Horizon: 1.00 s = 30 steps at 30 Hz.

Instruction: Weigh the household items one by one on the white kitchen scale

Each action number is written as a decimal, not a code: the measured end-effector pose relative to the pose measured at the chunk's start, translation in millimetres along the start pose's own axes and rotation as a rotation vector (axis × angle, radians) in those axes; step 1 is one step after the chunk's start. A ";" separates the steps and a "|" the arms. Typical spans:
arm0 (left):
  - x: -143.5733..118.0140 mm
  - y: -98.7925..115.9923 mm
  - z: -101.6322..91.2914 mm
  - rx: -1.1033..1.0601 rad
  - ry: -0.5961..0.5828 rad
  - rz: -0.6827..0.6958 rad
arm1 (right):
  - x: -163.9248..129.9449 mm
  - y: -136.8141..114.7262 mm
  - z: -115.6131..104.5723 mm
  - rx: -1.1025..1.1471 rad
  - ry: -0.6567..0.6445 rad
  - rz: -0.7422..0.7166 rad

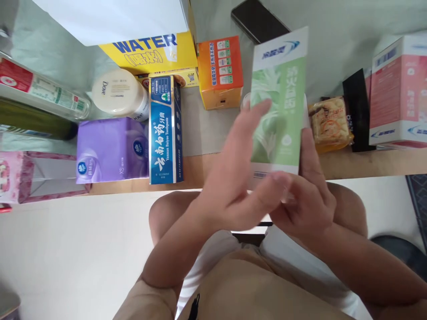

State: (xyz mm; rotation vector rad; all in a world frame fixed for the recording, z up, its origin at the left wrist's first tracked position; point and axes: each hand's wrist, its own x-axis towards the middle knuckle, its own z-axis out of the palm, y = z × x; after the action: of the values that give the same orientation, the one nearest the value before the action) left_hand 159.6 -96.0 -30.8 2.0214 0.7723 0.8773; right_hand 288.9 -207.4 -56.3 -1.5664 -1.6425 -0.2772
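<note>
The green box [283, 129] is in hand above the near edge of the surface [200, 164]; its long axis runs roughly square to that edge, its far end pointing away from the body; from the right hand [312, 202] it lies ahead and to the left, from the left hand [230, 178] ahead and to the right; the right hand is the nearer, gripping the box around its right side and lower right corner; the left hand is spread, one finger over the printed face, though blur hides whether it presses.

By count, along the near edge, left to right: one pink-trimmed box [22, 178], one purple tissue pack [106, 151], one blue toothpaste box [162, 133], one snack pack [332, 124], one black packet [358, 111], one pink-and-white box [387, 89]; farther from that edge, two bottles, one clear [50, 91] and one green [30, 118], one jar [115, 91], one large yellow box [143, 55], one small yellow box [190, 76], partly hidden, one orange box [220, 66], and one phone [256, 20].
</note>
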 end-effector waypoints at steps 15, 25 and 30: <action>11.3 -25.6 46.5 -0.195 -0.137 0.199 | -3.8 55.9 -17.9 -0.085 -0.086 0.122; 16.2 -48.2 25.5 -0.077 0.264 0.103 | -4.6 72.7 -26.0 -0.063 0.149 0.087; 16.6 -42.4 24.7 -0.116 0.209 0.103 | -3.6 74.2 -20.5 -0.011 0.158 0.057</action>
State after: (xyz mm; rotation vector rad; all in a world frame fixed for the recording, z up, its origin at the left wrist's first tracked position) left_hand 179.6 -72.2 -72.2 1.9010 0.7172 1.1806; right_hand 364.0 -208.9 -73.5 -1.5558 -1.4742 -0.3708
